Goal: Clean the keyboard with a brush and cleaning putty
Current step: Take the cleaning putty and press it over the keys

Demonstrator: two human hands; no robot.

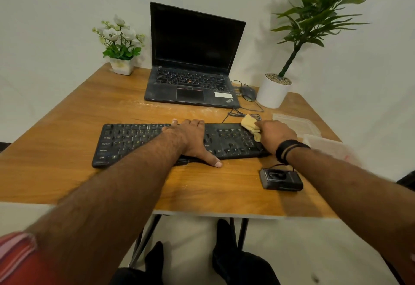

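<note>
Head view: I see the keyboard lying across the middle of the wooden table, in front of a laptop. My left hand lies flat on the keys, fingers straight and thumb on the near edge. My right hand pinches the yellow putty against the keyboard's right end. A small black device sits nearer, beside a clear bag.

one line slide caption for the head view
Left hand steadies the keyboard while the right hand presses yellow putty onto its keys.
</note>
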